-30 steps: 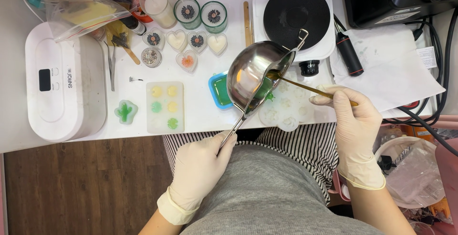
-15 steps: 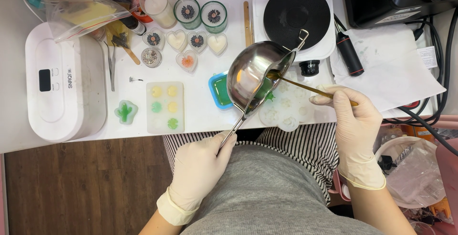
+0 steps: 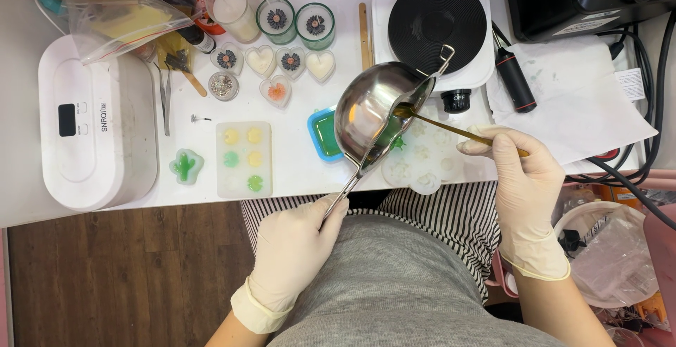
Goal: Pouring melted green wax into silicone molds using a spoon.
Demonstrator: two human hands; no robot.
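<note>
White tabletop (image 3: pixel 296 178) holds the work, with dark wood floor on the near side. Gloved left hand (image 3: pixel 292 248) clenches the long handle of a steel melting pot (image 3: pixel 373 111), which tilts over a clear flower mould (image 3: pixel 426 153) near the table's edge. Gloved right hand (image 3: pixel 517 171) pinches a thin stick (image 3: pixel 451 130) whose tip reaches the pot's spout. Just left of the pot sits a blue tray (image 3: pixel 322 134); farther away stands a hot plate (image 3: pixel 436 20).
</note>
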